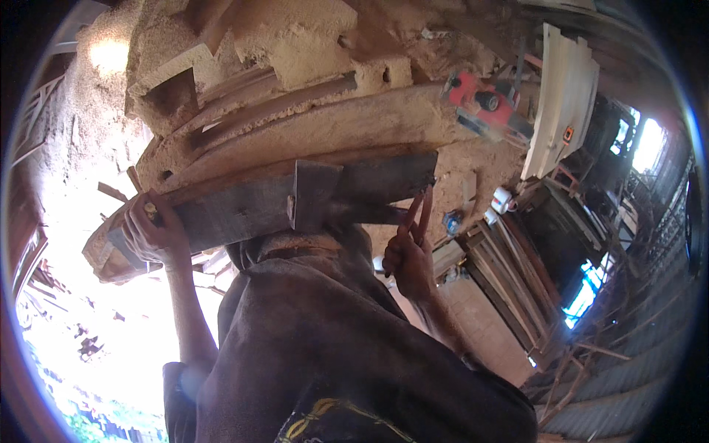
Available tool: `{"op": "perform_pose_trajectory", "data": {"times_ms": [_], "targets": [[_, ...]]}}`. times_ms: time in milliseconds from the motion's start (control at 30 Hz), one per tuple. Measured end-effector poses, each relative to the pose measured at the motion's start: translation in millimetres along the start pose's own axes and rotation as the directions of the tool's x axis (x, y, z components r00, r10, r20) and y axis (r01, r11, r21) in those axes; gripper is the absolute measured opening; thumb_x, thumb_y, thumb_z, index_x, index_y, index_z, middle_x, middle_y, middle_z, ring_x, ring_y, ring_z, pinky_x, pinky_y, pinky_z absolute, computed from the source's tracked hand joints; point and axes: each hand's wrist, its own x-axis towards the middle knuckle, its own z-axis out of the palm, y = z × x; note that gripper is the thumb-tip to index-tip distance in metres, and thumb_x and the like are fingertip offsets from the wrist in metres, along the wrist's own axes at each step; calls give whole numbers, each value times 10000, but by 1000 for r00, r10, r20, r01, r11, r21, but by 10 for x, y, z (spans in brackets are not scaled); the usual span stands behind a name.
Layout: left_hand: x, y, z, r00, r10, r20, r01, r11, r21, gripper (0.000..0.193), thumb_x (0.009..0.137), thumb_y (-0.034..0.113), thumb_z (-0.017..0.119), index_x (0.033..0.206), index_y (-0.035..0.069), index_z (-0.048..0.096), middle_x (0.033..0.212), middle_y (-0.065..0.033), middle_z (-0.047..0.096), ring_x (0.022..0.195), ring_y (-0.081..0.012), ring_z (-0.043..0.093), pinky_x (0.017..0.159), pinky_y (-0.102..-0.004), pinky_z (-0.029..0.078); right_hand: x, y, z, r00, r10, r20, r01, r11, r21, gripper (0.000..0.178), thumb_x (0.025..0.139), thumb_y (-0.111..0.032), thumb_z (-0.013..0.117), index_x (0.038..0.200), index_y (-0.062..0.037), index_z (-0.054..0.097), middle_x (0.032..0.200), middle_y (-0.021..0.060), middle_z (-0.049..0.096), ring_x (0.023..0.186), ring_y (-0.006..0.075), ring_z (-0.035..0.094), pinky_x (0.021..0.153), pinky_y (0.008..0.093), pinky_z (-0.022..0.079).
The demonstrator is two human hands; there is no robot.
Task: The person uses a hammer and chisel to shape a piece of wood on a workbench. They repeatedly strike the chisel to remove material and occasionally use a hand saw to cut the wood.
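Note:
A long dark wooden board (240, 210) lies across the front of the sawdust-covered bench, close to my body. A shorter dark block (316, 190) sits crosswise on it. My left hand (155, 232) grips the board near its left end, fingers curled over it. A small yellowish thing shows by those fingers, too small to name. In my closed right hand (410, 260) are the two handles of a pair of pincers (423, 210). Their jaws meet the board's right end, where a small dark piece sticks out; I cannot tell what it is.
Beyond the board runs a dusty curved timber (317, 122). A red power tool (484, 102) rests at the back right, beside a pale upright board (557, 100). To the right are a white container (502, 199), a small blue object (452, 221) and stacked planks (506, 277).

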Motion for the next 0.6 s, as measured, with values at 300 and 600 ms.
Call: {"op": "perform_pose_trajectory", "data": {"times_ms": [300, 600], "targets": [[-126, -45, 17, 999, -30, 14, 30, 1000, -1, 161, 975, 306, 740, 1044, 162, 729, 993, -6, 746, 945, -245, 715, 808, -406, 524, 108, 257, -5, 992, -99, -84, 93, 993, -79, 132, 1082, -234, 605, 1094, -119, 541, 759, -18, 477, 600, 123, 482, 540, 324, 436], [-14, 50, -12, 999, -23, -33, 22, 1000, -20, 146, 997, 337, 705, 1045, 201, 722, 1001, 27, 740, 921, -210, 707, 814, -381, 502, 95, -873, -977, 988, 125, 89, -49, 807, -589, 437, 1079, -374, 608, 1345, -29, 577, 1114, 157, 772, 950, 285, 760, 929, 481, 571]]}}
